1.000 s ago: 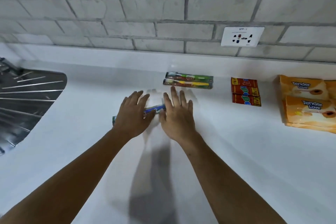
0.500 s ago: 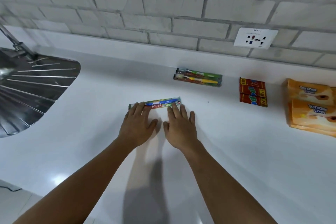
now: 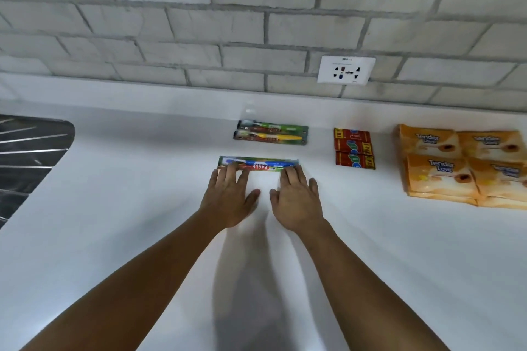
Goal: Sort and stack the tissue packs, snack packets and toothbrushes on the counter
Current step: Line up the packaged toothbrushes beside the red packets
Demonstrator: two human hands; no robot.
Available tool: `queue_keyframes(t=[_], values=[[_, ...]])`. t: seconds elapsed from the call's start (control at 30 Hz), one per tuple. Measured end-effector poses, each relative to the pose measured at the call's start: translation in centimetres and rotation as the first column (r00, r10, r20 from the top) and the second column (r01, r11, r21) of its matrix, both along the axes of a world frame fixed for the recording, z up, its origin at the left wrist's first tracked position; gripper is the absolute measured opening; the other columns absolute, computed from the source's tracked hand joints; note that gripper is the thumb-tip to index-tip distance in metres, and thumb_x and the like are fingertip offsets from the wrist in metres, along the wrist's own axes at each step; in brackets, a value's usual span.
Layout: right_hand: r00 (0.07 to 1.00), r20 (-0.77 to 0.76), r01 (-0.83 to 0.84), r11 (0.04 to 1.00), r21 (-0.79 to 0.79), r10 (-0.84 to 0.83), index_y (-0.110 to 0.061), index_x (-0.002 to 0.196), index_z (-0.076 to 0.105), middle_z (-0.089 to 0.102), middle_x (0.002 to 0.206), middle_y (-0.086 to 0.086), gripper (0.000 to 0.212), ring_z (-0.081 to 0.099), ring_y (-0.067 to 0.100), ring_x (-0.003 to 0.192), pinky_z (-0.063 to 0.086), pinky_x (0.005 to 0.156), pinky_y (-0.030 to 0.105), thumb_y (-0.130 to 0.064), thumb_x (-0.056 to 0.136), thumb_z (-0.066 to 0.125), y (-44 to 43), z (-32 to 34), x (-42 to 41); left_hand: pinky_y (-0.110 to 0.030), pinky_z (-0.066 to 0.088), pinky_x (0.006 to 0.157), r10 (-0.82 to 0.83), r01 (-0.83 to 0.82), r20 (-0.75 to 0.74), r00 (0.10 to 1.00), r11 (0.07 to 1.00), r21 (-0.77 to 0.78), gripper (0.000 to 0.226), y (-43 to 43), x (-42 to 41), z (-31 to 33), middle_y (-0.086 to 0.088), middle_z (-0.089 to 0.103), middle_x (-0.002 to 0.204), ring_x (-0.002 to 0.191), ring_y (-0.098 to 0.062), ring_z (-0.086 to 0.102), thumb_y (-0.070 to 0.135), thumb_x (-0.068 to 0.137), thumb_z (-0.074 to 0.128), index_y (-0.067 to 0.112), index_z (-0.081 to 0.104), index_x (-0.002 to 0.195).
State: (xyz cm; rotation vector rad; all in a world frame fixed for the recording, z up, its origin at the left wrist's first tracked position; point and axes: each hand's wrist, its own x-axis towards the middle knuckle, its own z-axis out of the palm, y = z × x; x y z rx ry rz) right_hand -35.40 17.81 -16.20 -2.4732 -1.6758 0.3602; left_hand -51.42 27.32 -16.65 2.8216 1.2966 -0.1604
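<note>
The blue toothbrush (image 3: 258,163) lies on the worktop (image 3: 137,208) just short of the two toothbrushes (image 3: 271,132) by the wall. My left hand (image 3: 228,196) and right hand (image 3: 296,199) lie flat, their straight fingers touching its near edge. It seems the last piece to join. That makes three toothbrushes. Four tissue packs (image 3: 462,165) show, and the snack packets (image 3: 353,148) are piled, count unclear.

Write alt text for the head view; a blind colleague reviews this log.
The left hand and right hand rest flat on a white counter, fingertips touching a packaged blue toothbrush. Two more packaged toothbrushes lie behind it by the wall; red snack packets and orange tissue packs sit to the right.
</note>
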Motion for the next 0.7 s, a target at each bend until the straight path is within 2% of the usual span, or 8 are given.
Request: queue_keyframes(t=[0.17,0.7], values=[[0.998,0.014,0.055,0.998,-0.019,-0.055,-0.014,0.161,0.016,0.015,0.168,0.003,0.067,-0.001,0.025,0.158,0.012,0.123,0.060,-0.045,0.105,0.035,1.3,0.0,2.2,-0.057,0.019,0.126,-0.034,0.034,0.013,0.999,0.999,-0.034,0.075,1.8,2.6,0.2,-0.007,0.026,0.167,0.155,-0.030,0.026,0.065,0.103,0.020,0.019,0.022,0.162],[0.997,-0.017,0.075,0.996,-0.042,-0.076,-0.015,0.162,0.005,0.006,0.170,0.002,0.072,-0.007,0.026,0.157,0.006,0.124,0.062,-0.046,0.104,0.033,3.2,-0.3,3.9,-0.059,0.011,0.126,-0.012,0.015,0.047,0.999,0.997,-0.080,0.076,4.6,4.7,-0.4,-0.003,0.019,0.170,0.156,-0.027,0.022,0.066,0.102,0.017,0.021,0.018,0.163]])
